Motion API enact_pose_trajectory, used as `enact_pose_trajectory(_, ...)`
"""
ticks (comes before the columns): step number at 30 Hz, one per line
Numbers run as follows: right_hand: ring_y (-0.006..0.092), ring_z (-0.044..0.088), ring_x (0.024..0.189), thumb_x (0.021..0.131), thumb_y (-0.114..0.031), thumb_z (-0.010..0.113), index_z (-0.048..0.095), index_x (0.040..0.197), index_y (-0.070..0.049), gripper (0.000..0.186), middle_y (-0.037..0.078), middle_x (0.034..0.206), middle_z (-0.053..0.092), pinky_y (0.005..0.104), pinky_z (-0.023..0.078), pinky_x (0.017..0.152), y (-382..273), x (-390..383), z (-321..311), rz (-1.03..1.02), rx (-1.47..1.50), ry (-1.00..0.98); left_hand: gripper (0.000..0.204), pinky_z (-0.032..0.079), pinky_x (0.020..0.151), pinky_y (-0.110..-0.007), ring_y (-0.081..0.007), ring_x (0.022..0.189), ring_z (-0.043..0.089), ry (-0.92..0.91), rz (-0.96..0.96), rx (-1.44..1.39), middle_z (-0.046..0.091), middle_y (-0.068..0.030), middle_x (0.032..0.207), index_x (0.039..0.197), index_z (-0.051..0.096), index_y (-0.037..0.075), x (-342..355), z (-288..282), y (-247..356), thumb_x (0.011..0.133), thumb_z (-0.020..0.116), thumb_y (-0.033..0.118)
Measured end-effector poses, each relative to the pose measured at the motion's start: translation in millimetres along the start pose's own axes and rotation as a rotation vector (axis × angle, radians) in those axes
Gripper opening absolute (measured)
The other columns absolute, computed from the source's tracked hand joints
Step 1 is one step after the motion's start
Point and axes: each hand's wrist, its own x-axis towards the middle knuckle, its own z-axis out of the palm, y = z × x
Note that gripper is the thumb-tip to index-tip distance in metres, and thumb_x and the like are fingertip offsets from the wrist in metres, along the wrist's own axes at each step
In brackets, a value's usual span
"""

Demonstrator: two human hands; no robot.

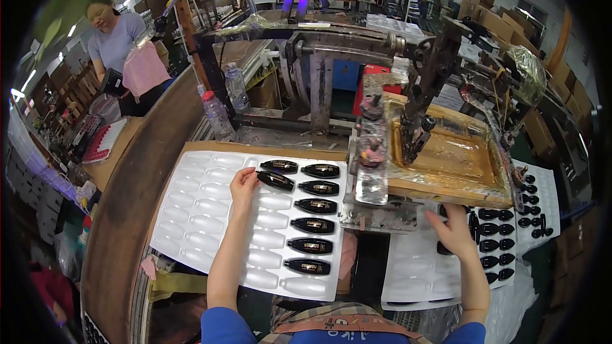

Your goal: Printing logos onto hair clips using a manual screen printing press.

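Observation:
My left hand (245, 185) pinches a glossy black oval piece with gold print (275, 180) at a white moulded tray (191, 210). Similar black pieces (315, 225) lie in the tray's right column and at its top; its other moulded pockets show bare. My right hand (452, 226) is below the yellow screen frame (449, 159) of a printing machine (373, 127), its fingers curled by a dark piece that is mostly hidden behind it. A second white tray (414, 280) under that hand carries rows of black pieces (491, 245) on its right side.
Another person (118, 44) stands at back left by a bench with red items (102, 143). A curved wooden edge (127, 197) runs along my left. Two plastic bottles (218, 118) stand behind the left tray. Cardboard boxes (494, 22) are stacked back right, above a further tray (542, 242).

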Motion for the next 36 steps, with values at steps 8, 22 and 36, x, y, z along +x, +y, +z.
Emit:
enact_pose_trajectory(8,0.0311,0.055,0.078,0.067,-0.017,0.066,0.06,0.093,-0.003,0.031,0.015,0.092,0.058,0.0385,0.045,0.071,35.7,-84.5,-29.8,0.248,-0.457,-0.367,0.013,0.045,0.071,-0.026,-0.0181,0.076,0.057,0.116,0.254,0.526,0.06,-0.0098,0.086,0.089,0.06,-0.002,-10.6,3.1,-7.3,0.079,0.056,0.005)
enact_pose_trajectory(22,0.0092,0.05,0.068,0.073,-0.004,0.06,0.038,0.118,-0.001,0.05,0.009,0.104,0.052,0.0195,0.04,0.055,36.8,-72.1,-49.2,0.471,0.241,0.189,0.021,0.041,0.081,-0.033,-0.0294,0.089,0.054,-0.2,0.593,0.727,0.057,-0.0172,0.095,0.097,0.054,-0.002,-53.3,109.1,82.6,0.076,0.05,0.002)
enact_pose_trajectory(36,0.022,0.05,0.101,0.071,-0.032,0.068,0.053,0.107,-0.002,0.049,0.013,0.107,0.055,0.0324,0.036,0.089,-22.0,44.4,42.9,0.201,0.257,-0.223,0.016,0.044,0.075,-0.025,-0.0136,0.086,0.054,-0.579,0.234,0.012,0.059,-0.0062,0.09,0.095,0.057,-0.001,-22.4,161.9,119.7,0.08,0.055,0.004)
